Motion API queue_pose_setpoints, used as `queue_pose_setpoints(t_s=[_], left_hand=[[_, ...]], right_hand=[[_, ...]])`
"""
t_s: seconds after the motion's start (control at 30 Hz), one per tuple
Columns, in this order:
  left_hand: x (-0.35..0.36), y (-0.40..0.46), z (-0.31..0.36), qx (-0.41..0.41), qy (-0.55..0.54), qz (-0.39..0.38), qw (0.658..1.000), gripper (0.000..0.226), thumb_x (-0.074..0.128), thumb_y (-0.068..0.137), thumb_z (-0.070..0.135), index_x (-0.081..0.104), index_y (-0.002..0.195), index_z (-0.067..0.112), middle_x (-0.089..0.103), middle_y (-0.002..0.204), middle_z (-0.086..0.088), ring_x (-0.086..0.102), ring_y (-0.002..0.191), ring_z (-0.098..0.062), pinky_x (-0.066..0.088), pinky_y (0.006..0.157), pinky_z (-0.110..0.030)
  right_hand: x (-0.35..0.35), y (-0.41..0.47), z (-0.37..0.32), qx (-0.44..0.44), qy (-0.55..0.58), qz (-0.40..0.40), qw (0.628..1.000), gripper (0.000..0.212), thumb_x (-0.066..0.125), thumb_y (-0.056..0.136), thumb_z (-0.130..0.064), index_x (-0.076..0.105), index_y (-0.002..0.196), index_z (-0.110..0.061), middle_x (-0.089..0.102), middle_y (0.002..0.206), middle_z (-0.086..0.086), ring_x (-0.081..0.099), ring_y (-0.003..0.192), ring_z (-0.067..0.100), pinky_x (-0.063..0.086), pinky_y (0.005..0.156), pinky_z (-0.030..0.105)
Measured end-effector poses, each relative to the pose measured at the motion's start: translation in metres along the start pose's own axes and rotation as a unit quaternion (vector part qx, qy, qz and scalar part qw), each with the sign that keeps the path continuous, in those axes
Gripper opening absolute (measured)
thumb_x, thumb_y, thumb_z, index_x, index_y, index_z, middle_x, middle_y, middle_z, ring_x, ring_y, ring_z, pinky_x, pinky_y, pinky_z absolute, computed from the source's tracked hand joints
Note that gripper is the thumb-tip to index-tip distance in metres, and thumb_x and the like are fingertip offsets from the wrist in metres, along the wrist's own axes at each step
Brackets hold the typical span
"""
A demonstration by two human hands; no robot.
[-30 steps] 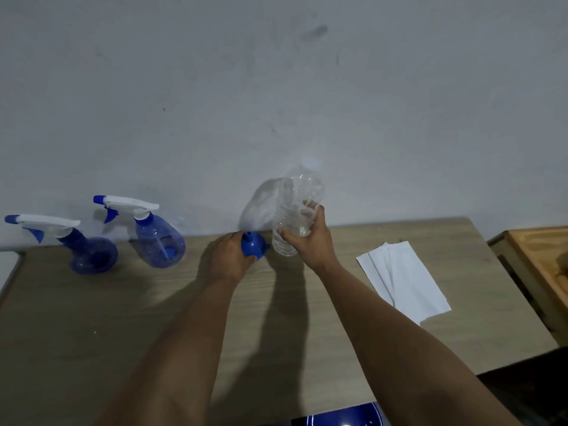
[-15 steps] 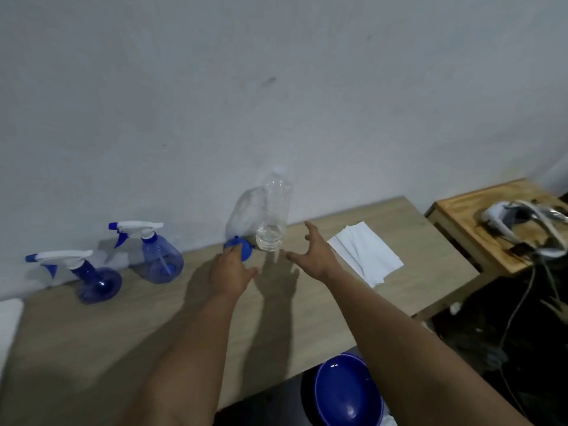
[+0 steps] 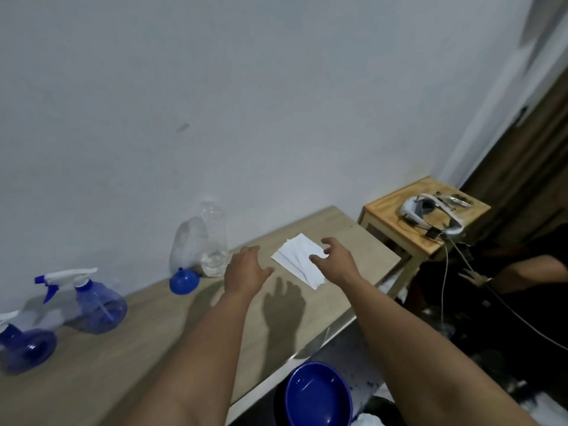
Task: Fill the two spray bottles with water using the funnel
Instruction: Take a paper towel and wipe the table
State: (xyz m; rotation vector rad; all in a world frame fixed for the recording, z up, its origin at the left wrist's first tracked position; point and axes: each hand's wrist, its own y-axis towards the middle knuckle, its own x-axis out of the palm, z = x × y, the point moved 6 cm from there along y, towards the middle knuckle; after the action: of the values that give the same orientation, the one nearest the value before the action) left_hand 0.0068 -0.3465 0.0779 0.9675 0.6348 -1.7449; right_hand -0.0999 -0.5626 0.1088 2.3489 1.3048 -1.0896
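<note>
A long wooden table [image 3: 153,348] stands against a pale wall and serves as the reference for everything else. Past its right end sits a smaller wooden side table [image 3: 390,216] carrying a white headset [image 3: 430,216] with trailing cables. Below the table's front edge, on the floor, is a round dark-blue basin [image 3: 318,395].

On the table's left part stand the two spray bottles. The nearer-to-centre spray bottle [image 3: 95,305] has a squat, translucent blue body, a white trigger head and a blue nozzle tip and lever, with a thin dip tube visible inside. The second spray bottle [image 3: 24,345], of the same make, sits at the far left and is cut off by the frame edge. How much liquid either contains cannot be told.

At the back of the table, near the wall, a clear plastic water bottle [image 3: 213,241] stands upright with only a little water at its bottom. Just beside it to the left lies the blue funnel [image 3: 183,280], tipped on its side, its wide mouth facing forward.

A white folded paper towel [image 3: 299,259] lies toward the table's right end. The right hand [image 3: 335,259] hovers at its edge, fingers spread and curled, holding nothing. The left hand [image 3: 246,269] hangs above the tabletop between bottle and towel, fingers loose and empty.
</note>
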Motion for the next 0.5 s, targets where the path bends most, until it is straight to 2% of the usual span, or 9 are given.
queue_pose_setpoints(t_s=[0.2,0.33,0.43,0.5], left_hand=[[0.077,0.028,0.030,-0.039,-0.020,-0.034,0.998,0.067,0.074,0.083,0.046,0.052,0.141,0.021,0.054,0.140,-0.002,0.052,0.126,-0.027,0.047,0.100,-0.039],[0.132,0.042,0.040,-0.074,-0.022,-0.072,0.994,0.068,0.072,0.086,0.045,0.049,0.144,0.020,0.050,0.146,-0.003,0.049,0.131,-0.026,0.043,0.104,-0.037],[0.155,0.053,0.037,-0.092,0.015,-0.066,0.993,0.064,0.068,0.089,0.047,0.050,0.145,0.022,0.051,0.146,-0.001,0.049,0.132,-0.024,0.038,0.105,-0.034],[0.164,0.060,0.030,-0.089,0.066,-0.051,0.993,0.065,0.061,0.089,0.055,0.049,0.145,0.026,0.049,0.148,0.002,0.043,0.137,-0.024,0.033,0.112,-0.036]], right_hand=[[-0.007,0.057,0.061,0.020,-0.005,-0.028,0.999,0.057,0.071,0.090,-0.035,0.055,0.143,-0.019,0.066,0.131,0.008,0.064,0.116,0.025,0.053,0.096,0.037],[0.010,0.099,0.097,0.031,0.001,-0.061,0.998,0.052,0.072,0.091,-0.035,0.058,0.139,-0.020,0.067,0.128,0.006,0.065,0.107,0.023,0.049,0.085,0.030],[0.027,0.124,0.113,0.028,0.004,-0.087,0.996,0.048,0.071,0.092,-0.034,0.061,0.136,-0.020,0.068,0.125,0.004,0.063,0.097,0.019,0.050,0.085,0.030],[0.039,0.135,0.119,0.022,0.009,-0.104,0.994,0.045,0.072,0.092,-0.033,0.062,0.134,-0.020,0.070,0.123,0.004,0.065,0.099,0.019,0.054,0.089,0.033]])
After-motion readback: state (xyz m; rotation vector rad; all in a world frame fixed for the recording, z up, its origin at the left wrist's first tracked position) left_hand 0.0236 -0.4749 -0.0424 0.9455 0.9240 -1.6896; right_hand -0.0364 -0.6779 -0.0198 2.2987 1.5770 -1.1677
